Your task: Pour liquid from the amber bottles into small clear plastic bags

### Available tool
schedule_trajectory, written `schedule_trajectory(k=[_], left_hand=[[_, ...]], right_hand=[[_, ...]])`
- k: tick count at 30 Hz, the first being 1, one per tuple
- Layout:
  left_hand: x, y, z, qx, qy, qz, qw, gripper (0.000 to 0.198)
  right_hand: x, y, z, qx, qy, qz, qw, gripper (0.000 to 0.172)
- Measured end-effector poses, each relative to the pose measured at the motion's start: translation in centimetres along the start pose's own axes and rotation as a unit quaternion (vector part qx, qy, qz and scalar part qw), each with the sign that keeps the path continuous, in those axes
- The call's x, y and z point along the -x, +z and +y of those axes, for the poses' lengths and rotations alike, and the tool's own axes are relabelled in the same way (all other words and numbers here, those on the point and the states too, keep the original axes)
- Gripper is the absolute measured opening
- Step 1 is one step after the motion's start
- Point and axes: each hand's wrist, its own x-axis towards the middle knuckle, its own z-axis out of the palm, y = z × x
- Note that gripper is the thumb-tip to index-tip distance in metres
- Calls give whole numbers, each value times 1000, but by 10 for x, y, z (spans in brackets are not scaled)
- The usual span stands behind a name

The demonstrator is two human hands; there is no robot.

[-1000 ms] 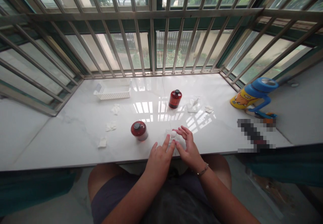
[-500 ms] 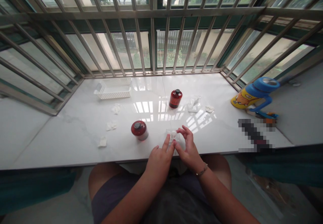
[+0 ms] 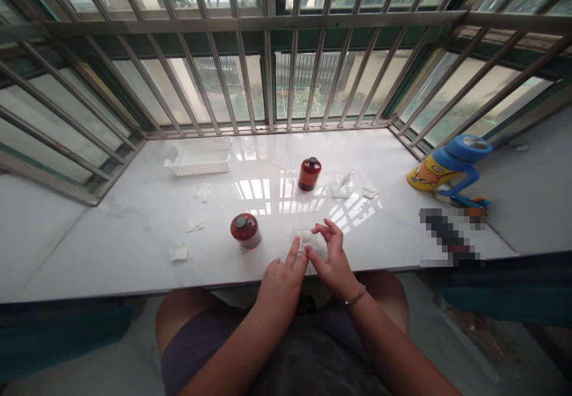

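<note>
A clear, square plastic piece with a whitish round middle (image 3: 305, 236) lies on the white countertop near its front edge. My left hand (image 3: 282, 277) rests at its near left side, two fingers stretched out and spread, their tips on or beside the piece. At its right, my right hand (image 3: 331, 259) has the thumb and curled fingers apart, with the thumb tip close to my left fingertips. Whether the fingertips press the plastic cannot be made out. A red-brown bottle with a black cap (image 3: 245, 231) stands left of my hands, and a second red bottle (image 3: 309, 174) farther back.
Crumpled clear plastic (image 3: 343, 184) and a white scrap (image 3: 369, 192) lie at the back right. Several white tissue pieces (image 3: 180, 252) are on the left, before a white basket (image 3: 199, 161). A blue-yellow flask (image 3: 440, 167) stands right, near a blurred dark object (image 3: 449, 235). Window bars close off the back.
The view has shifted very slightly. Both hands keep nearly the same pose around the clear plastic piece; the bottles have not moved.
</note>
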Motion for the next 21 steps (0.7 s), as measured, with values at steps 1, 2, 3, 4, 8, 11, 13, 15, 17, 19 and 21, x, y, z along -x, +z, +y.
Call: schedule_trajectory(k=[1,2,3,4,8,11,13,15,17,19,21], left_hand=[[0,0,0,1,0,0,1000,61],[0,0,0,0,0,-1,1000,61],[1,0,0,-1,0,-2,1000,60],[1,0,0,-4,0,-4,1000,58],[1,1,0,-20,3,-3,1000,67],[0,0,0,-20,1,-5,1000,66],[0,-2,0,-14,-1,-11,1000,60],[0,-3,1,-10,-2,-13,1000,58],[0,-3,1,-10,-3,-14,1000,58],[1,-3,1,-12,-3,-13,1000,58],[1,-2,1,-12,-3,-11,1000,58]], right_hand=[[-1,-1,-1,3,-1,-7,1000,78],[-3,-2,-2,4,-2,-25,1000,79],[-4,-3,-4,5,-5,-48,999,80],[-5,-4,-5,5,-7,-64,998,81],[-10,-7,-8,5,-4,-27,1000,75],[-12,-8,-10,1,-6,-55,998,75],[-11,-8,-11,4,-11,-85,996,80],[-11,-7,-11,19,-9,-71,997,81],[-10,-7,-12,33,-4,-45,998,80],[-11,-6,-12,26,-2,-60,998,78],[-12,-6,-13,9,-5,-94,996,77]])
